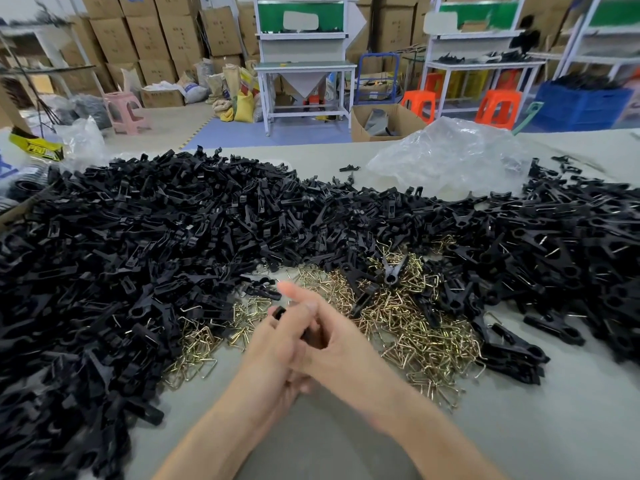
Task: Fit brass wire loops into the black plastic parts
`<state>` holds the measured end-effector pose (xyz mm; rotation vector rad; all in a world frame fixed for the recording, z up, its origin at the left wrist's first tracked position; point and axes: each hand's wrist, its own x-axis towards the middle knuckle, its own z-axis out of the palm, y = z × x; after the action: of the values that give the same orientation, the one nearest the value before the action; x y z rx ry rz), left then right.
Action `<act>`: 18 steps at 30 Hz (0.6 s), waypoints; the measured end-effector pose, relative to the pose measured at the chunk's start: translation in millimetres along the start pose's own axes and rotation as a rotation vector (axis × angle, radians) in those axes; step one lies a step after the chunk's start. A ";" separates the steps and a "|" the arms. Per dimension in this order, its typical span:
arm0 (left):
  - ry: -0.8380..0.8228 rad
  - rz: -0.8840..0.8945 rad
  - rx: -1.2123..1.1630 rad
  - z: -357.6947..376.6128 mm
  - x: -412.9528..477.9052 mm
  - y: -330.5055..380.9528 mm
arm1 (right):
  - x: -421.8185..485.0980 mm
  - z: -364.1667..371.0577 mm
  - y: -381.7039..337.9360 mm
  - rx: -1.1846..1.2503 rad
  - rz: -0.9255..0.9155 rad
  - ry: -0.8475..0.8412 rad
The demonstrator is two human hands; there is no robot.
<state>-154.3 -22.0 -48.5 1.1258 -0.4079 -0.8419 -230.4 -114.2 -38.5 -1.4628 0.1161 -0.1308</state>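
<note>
Both hands met over the middle of the desk (346,441), the left hand (272,348) and right hand (337,344) pressed together around a single black part (279,311), whose end poked out above the left fingers (277,327). The right hand was blurred, one finger pointing up and left. Just beyond them lay a spread of brass wire loops (412,330), ringed left, behind and right by a deep heap of black plastic parts (156,237). A crumpled clear plastic bag (450,157) sat at the desk's far side. Across the room stood stacked cardboard boxes (149,36), orange stools (497,107) and a blue crate (581,105).
</note>
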 end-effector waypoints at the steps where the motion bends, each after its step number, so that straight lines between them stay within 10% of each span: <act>1: 0.011 0.009 0.036 3.6 -0.3 -0.5 | 2.2 5.4 1.3 0.029 0.017 0.077; 18: -0.147 -0.133 -0.025 -18.5 2.7 7.5 | 3.0 -10.9 5.9 -0.064 -0.103 0.049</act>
<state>-137.3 -11.2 -49.4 1.0801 -0.4461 -1.0479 -229.0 -124.7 -45.5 -1.5300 0.0857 -0.2487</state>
